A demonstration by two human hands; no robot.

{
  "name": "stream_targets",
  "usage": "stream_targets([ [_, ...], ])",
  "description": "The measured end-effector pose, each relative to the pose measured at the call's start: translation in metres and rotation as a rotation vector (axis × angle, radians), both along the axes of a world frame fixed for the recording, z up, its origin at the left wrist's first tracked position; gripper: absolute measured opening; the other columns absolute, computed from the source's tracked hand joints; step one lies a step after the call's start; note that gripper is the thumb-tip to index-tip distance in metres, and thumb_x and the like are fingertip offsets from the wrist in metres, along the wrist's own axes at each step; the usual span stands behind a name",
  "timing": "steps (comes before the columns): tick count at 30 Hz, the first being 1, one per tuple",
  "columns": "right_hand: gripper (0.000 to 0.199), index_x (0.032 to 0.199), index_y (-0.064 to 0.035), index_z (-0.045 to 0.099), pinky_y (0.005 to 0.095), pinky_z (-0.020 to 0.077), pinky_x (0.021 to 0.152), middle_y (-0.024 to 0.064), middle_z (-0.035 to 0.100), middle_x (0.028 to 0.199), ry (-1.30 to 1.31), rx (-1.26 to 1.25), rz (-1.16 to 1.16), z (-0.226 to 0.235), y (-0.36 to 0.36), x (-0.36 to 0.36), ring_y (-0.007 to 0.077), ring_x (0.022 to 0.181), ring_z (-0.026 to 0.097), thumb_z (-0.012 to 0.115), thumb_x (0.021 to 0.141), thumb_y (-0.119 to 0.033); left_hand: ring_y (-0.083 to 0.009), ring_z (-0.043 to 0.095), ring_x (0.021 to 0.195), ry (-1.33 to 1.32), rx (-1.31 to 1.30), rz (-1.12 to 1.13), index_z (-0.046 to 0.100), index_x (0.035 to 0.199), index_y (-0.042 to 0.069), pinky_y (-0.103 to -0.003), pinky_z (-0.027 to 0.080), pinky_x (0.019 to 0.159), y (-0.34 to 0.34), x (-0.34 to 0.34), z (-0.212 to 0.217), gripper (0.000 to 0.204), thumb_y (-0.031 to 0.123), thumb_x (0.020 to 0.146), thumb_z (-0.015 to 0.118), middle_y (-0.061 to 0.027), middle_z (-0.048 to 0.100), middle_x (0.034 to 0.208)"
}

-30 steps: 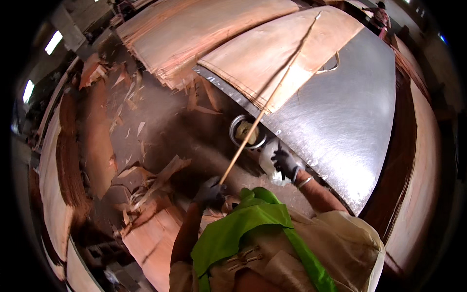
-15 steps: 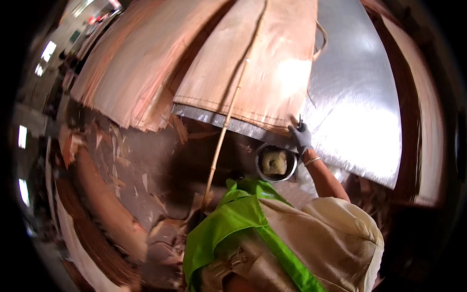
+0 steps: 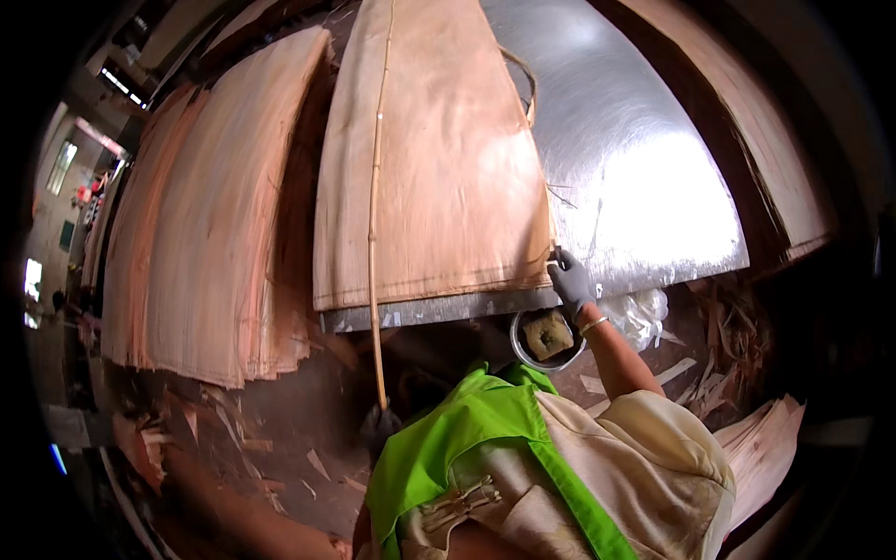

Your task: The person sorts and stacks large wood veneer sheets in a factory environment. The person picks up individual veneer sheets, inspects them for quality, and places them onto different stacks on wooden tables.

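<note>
Bamboo pole (image 3: 375,201) has swung left over the veneer sheets (image 3: 439,177) since the first earlier frame: it then crossed by their near right corner, now close to their left edge. Right hand (image 3: 572,283) has gone from beside the plastic bag (image 3: 640,317) to that near right corner. Camera view turned too.

Position: veneer lies on the metal table (image 3: 597,121), near edge set just back from the table's own. Right hand is the nearer to the corner; from its fingers the sheets extend left and away, long axis running away from the person. Pole runs roughly along that axis; contact with the veneer uncertain.

Pose: right forearm reaches up and slightly left from lower right, bracelet (image 3: 594,324) at the wrist. Grey-gloved fingers bunched at the corner; whether they pinch a sheet cannot be made out. Left hand (image 3: 380,427), dark-gloved, is low in front of the table, fingers apparently wrapped round the pole's near end. Metal bowl (image 3: 547,368) with a yellowish block (image 3: 549,334) inside sits just beyond the table edge.
</note>
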State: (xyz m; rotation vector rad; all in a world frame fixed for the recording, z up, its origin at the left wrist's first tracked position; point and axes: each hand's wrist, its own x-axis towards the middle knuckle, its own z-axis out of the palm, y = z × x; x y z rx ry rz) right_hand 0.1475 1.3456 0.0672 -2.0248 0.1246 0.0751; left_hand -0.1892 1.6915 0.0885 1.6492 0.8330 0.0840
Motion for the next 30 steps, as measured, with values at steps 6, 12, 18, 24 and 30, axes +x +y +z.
stream_targets([
  [6, 0.044, 0.096, 0.0043, 0.056, 0.0292, 0.0442, 0.052, 0.0093, 0.060, 0.070, 0.007, -0.006, -0.255, -0.010, 0.034, 0.017, 0.0181, 0.054, 0.055, 0.064, 0.077, -0.034, -0.0050, 0.036, 0.038, -0.142, -0.370, 0.030, 0.059, 0.090, 0.008, -0.021, 0.029, 0.034, 0.048, 0.131, 0.044, 0.015, 0.017, 0.090, 0.048, 0.0021, 0.049, 0.058],
  [12, 0.023, 0.087, -0.0070, 0.063, 0.0358, 0.0440, 0.060, 0.0144, 0.062, 0.072, -0.056, -0.329, -0.308, 0.042, 0.070, 0.021, 0.0310, 0.065, 0.059, 0.063, 0.077, -0.028, -0.0069, 0.036, 0.035, -0.105, -0.424, 0.043, 0.058, 0.078, 0.011, -0.022, 0.027, 0.031, 0.098, 0.185, 0.035, 0.012, 0.017, 0.087, 0.052, 0.0013, 0.048, 0.053],
  [18, 0.021, 0.092, -0.0059, 0.064, 0.0365, 0.0461, 0.062, 0.0149, 0.062, 0.087, -0.540, -0.348, 0.018, 0.162, 0.223, 0.046, 0.0303, 0.070, 0.060, 0.058, 0.080, -0.022, -0.0193, 0.054, 0.056, -0.079, 0.027, -0.310, 0.053, 0.089, 0.008, -0.035, 0.044, 0.051, 0.126, 0.205, -0.085, 0.017, 0.024, 0.087, 0.049, -0.0053, 0.056, 0.068],
  [24, 0.024, 0.085, -0.0087, 0.062, 0.0442, 0.0483, 0.066, 0.0179, 0.063, 0.084, -0.337, -0.560, 0.455, 0.123, 0.450, 0.051, 0.0364, 0.074, 0.061, 0.047, 0.085, -0.027, -0.0147, 0.058, 0.057, 0.065, -0.452, -0.438, 0.042, 0.101, 0.003, -0.028, 0.050, 0.047, 0.064, 0.177, -0.057, 0.018, 0.006, 0.085, 0.050, -0.0083, 0.054, 0.080],
  [30, 0.020, 0.086, -0.0066, 0.062, 0.0435, 0.0482, 0.070, 0.0167, 0.062, 0.087, -0.195, -0.620, 0.786, 0.068, 0.525, 0.003, 0.0353, 0.082, 0.060, 0.053, 0.081, -0.024, -0.0156, 0.059, 0.069, -0.114, -0.470, -0.735, 0.045, 0.103, 0.008, -0.029, 0.049, 0.055, 0.016, 0.178, -0.126, 0.017, 0.008, 0.086, 0.050, -0.0070, 0.057, 0.087],
])
